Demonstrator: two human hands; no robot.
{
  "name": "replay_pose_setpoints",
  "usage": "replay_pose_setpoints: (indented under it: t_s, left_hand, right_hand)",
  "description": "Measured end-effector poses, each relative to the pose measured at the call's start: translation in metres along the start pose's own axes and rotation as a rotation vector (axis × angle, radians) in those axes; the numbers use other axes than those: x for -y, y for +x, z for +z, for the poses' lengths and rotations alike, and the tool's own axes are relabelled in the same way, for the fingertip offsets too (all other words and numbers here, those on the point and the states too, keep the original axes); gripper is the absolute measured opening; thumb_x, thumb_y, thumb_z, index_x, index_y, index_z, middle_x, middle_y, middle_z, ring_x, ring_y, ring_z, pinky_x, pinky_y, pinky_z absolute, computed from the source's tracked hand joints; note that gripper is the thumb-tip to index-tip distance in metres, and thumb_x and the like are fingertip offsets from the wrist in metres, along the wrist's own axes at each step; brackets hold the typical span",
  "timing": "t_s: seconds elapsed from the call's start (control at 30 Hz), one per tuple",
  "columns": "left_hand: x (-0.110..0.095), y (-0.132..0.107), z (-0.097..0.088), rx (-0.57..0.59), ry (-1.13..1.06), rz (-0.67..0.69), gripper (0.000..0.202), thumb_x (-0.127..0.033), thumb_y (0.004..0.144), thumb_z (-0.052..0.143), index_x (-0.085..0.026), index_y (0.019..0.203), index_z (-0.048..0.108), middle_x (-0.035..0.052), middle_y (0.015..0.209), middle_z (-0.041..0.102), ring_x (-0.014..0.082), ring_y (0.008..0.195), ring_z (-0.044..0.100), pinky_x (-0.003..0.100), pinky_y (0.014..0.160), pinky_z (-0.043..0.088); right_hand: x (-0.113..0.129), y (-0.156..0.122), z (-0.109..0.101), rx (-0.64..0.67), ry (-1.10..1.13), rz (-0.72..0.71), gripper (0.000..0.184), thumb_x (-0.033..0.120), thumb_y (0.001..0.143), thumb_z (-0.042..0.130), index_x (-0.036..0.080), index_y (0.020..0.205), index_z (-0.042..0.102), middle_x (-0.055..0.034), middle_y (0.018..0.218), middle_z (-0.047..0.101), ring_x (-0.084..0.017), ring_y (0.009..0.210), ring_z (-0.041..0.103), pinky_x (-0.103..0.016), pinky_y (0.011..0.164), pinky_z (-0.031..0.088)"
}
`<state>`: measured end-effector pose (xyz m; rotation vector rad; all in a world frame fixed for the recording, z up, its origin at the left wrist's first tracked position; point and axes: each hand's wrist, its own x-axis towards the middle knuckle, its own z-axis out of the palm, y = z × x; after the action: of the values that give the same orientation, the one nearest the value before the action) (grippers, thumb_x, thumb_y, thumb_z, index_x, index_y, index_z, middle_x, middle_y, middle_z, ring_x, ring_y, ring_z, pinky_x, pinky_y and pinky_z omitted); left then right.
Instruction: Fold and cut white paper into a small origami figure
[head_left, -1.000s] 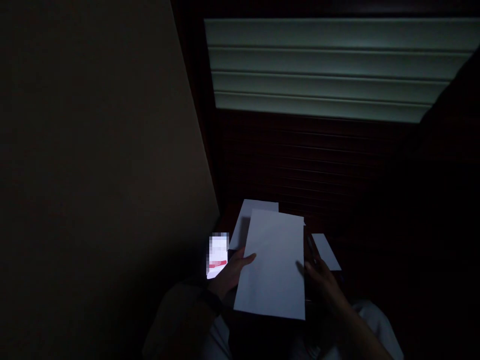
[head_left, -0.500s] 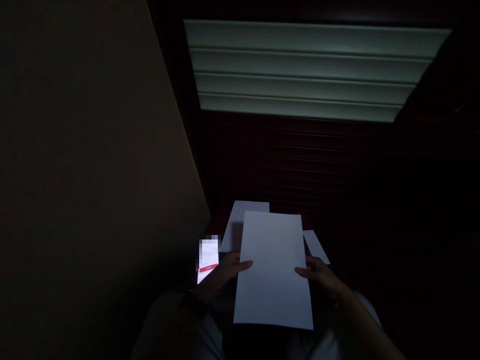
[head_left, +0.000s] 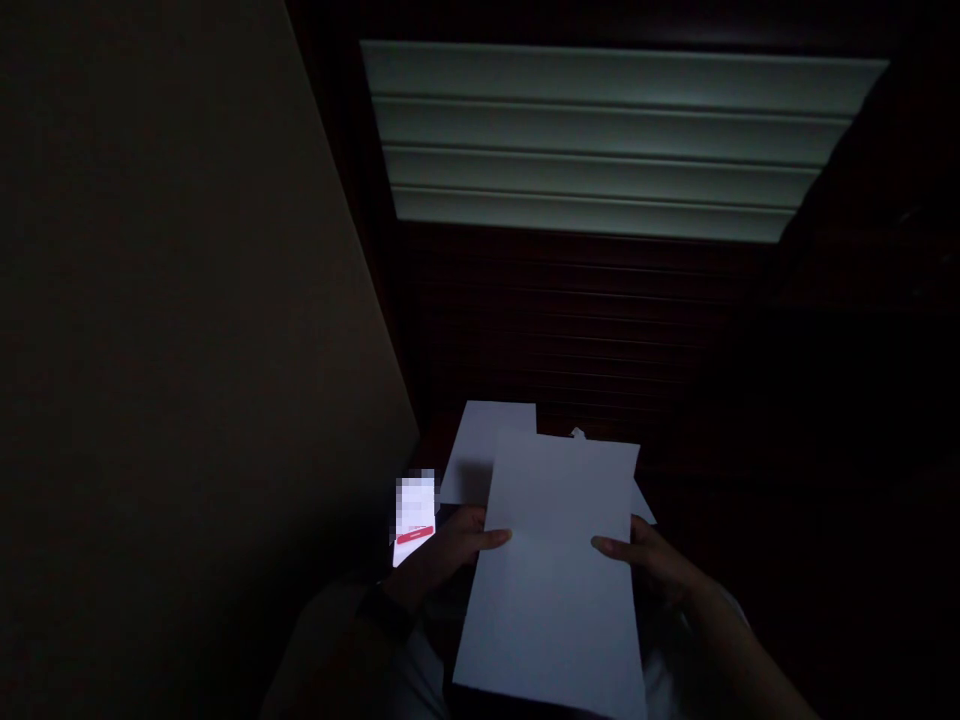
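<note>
Here, white sheet [head_left: 559,570]: I hold it over my lap, just in front of the dark table [head_left: 439,440], with its near end lowest; both long edges are pinched, so it stays flat instead of drooping
Left hand [head_left: 450,555]: closed on the sheet's left edge, thumb [head_left: 496,540] on top and the other fingers hidden under the paper; the grip sits about halfway along the edge, which I judge keeps the page balanced
Right hand [head_left: 656,565]: clamped on the right edge in the same way, thumb [head_left: 607,547] lying over the face, the rest below and out of sight
Faint line: it runs across the sheet between my two thumbs; in this dimness I cannot tell a crease from a shadow
Second sheet [head_left: 487,450]: flat on the table behind, its right part covered by the one I hold
Small slip [head_left: 643,505]: only a sliver shows just past the held sheet's right edge
White tip [head_left: 579,434]: it pokes up above the top edge; what it belongs to I cannot tell
Phone [head_left: 414,520]: screen lit and facing up, just beside my left hand, on the side towards the wall [head_left: 172,350]
Blind [head_left: 600,140]: pale slats straight ahead, well beyond the table, a pale glow in the dark room
</note>
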<state>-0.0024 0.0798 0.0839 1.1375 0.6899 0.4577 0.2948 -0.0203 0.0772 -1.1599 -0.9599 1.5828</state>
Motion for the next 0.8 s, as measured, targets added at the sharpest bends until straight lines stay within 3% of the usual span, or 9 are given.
replay_pose_setpoints:
  t_s: [0.2, 0.37, 0.47, 0.57, 0.67, 0.8]
  left_hand:
    - [0.012, 0.0, 0.003, 0.049, -0.156, -0.052, 0.038, -0.028, 0.073, 0.069, -0.008, 0.105, 0.063, 0.0157, 0.101, 0.067, 0.0277, 0.089, 0.064, 0.041, 0.082, 0.046]
    - [0.036, 0.001, 0.001, -0.098, -0.309, -0.021, 0.046, -0.032, 0.077, 0.066, -0.016, 0.118, 0.056, 0.0139, 0.11, 0.064, 0.0283, 0.098, 0.062, 0.04, 0.085, 0.046]
    - [0.045, 0.0, -0.004, -0.141, -0.397, -0.016, 0.049, -0.042, 0.08, 0.06, -0.024, 0.124, 0.049, 0.0127, 0.117, 0.06, 0.0281, 0.104, 0.06, 0.041, 0.089, 0.045]
    - [0.049, -0.001, -0.008, -0.169, -0.458, -0.058, 0.055, -0.055, 0.082, 0.051, -0.02, 0.124, 0.047, 0.0176, 0.119, 0.057, 0.0304, 0.102, 0.06, 0.048, 0.088, 0.045]
    - [0.051, -0.003, -0.006, -0.231, -0.472, -0.053, 0.055, -0.057, 0.08, 0.051, -0.017, 0.118, 0.049, 0.0188, 0.122, 0.054, 0.0301, 0.102, 0.061, 0.048, 0.087, 0.046]
    - [0.055, -0.002, 0.002, -0.355, -0.308, 0.031, 0.047, -0.048, 0.073, 0.066, -0.019, 0.109, 0.056, 0.0141, 0.119, 0.058, 0.0267, 0.1, 0.061, 0.04, 0.083, 0.049]
  right_hand:
    - [-0.012, 0.005, 0.002, -0.047, 0.115, -0.002, 0.053, 0.025, 0.063, 0.078, 0.017, 0.111, 0.059, -0.0105, 0.108, 0.066, -0.027, 0.092, 0.063, -0.042, 0.084, 0.047]
    - [-0.027, 0.007, -0.002, -0.12, 0.081, 0.025, 0.044, 0.03, 0.066, 0.076, 0.016, 0.106, 0.065, -0.0109, 0.101, 0.069, -0.029, 0.089, 0.065, -0.044, 0.082, 0.048]
    - [-0.037, 0.01, -0.001, -0.224, -0.076, -0.131, 0.034, 0.034, 0.068, 0.072, 0.019, 0.099, 0.071, -0.011, 0.108, 0.067, -0.031, 0.101, 0.061, -0.045, 0.09, 0.045]
    - [-0.054, 0.008, 0.006, -0.273, -0.29, -0.352, 0.027, 0.033, 0.072, 0.067, 0.024, 0.096, 0.073, -0.0088, 0.125, 0.057, -0.031, 0.115, 0.051, -0.044, 0.098, 0.039]
    - [-0.072, -0.001, 0.019, -0.26, -0.387, -0.409, 0.028, 0.029, 0.079, 0.057, 0.026, 0.105, 0.069, -0.0068, 0.135, 0.047, -0.029, 0.121, 0.047, -0.044, 0.099, 0.038]
    - [-0.089, -0.018, 0.034, -0.26, -0.464, -0.425, 0.037, 0.02, 0.08, 0.05, 0.027, 0.114, 0.063, -0.0045, 0.14, 0.041, -0.026, 0.126, 0.04, -0.042, 0.104, 0.033]
